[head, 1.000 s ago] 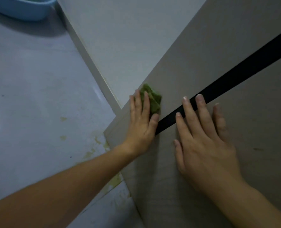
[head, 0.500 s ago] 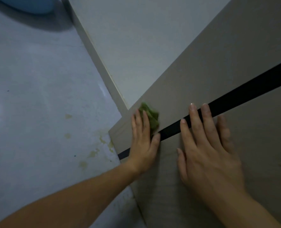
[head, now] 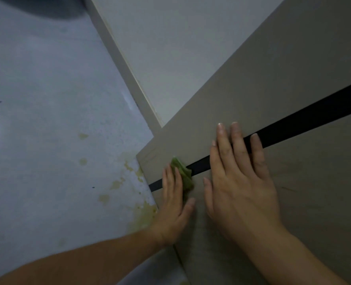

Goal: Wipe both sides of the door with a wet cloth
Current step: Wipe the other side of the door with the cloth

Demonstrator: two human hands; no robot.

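Green cloth (head: pixel 183 171) lies pressed under left hand (head: pixel 174 206) on door (head: pixel 294 68).

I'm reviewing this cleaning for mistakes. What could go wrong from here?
The green cloth under the left hand sits near the edge of the grey-brown door panel; it might slip onto the yellow-stained floor and pick up dirt. The right hand lies flat on the door and may leave prints.
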